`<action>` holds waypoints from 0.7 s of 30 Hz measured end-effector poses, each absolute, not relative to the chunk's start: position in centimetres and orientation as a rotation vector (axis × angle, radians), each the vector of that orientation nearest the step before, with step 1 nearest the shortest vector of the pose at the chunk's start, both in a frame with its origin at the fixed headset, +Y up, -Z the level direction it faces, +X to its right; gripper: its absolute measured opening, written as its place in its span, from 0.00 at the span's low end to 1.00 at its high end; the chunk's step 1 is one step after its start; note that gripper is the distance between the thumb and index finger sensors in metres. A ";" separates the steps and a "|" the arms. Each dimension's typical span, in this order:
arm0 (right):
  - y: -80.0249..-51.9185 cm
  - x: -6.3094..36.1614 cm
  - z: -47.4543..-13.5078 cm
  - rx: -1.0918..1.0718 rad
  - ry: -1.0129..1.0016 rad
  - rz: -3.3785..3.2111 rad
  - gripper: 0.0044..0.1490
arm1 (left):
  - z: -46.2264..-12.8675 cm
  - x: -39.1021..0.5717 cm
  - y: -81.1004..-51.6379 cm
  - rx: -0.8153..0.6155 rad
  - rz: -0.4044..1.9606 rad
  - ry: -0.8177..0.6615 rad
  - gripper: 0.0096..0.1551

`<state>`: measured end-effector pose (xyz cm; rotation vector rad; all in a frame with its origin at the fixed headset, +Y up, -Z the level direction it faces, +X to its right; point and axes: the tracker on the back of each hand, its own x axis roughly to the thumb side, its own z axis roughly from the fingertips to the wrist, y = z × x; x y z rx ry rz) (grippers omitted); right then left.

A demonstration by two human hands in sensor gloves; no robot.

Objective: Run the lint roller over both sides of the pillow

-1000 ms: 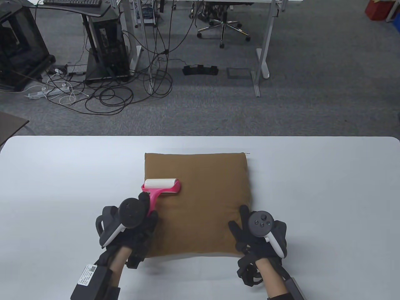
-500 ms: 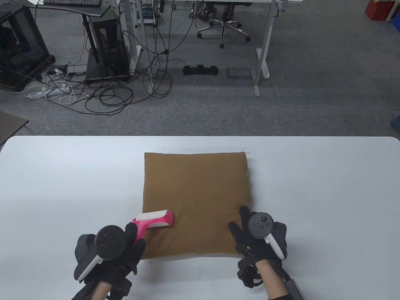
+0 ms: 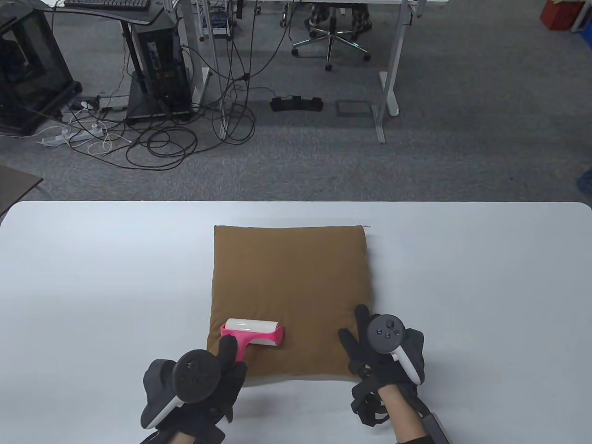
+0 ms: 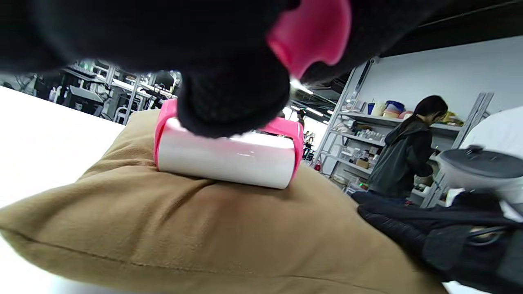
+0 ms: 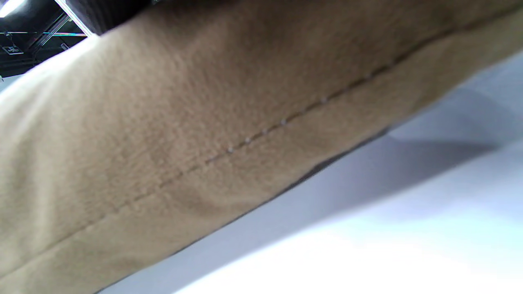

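A brown square pillow (image 3: 289,296) lies flat in the middle of the white table (image 3: 92,277). My left hand (image 3: 217,374) grips the pink handle of a lint roller (image 3: 252,332), whose white roll rests on the pillow's near left part. In the left wrist view the roll (image 4: 224,157) presses into the pillow (image 4: 184,232) under my fingers (image 4: 233,98). My right hand (image 3: 374,351) rests on the pillow's near right corner with fingers spread. The right wrist view shows the pillow's seam (image 5: 245,143) close up.
Beyond the table's far edge lies grey carpet with a tangle of cables (image 3: 162,138), desk legs (image 3: 388,83) and an office chair (image 3: 330,41). In the left wrist view a person (image 4: 404,155) stands by shelves in the background.
My left hand pulled the roller from the pillow's middle left down to its near left edge, then shifted it right and slightly forward. My right hand and the pillow stayed still.
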<state>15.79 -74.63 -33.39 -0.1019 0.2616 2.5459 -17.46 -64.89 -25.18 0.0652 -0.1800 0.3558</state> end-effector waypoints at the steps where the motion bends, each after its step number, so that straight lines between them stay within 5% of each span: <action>1: -74.6 15.8 -33.4 -0.103 0.262 2.546 0.45 | -25.6 -16.9 -64.8 0.085 0.328 -0.168 0.38; 13: -74.7 15.6 -33.4 -0.102 0.250 2.569 0.45 | -32.5 -12.6 -63.7 0.072 0.115 -0.061 0.41; 21: -74.7 15.4 -33.5 -0.104 0.249 2.580 0.45 | -38.2 -13.2 -64.7 -0.125 0.225 0.090 0.45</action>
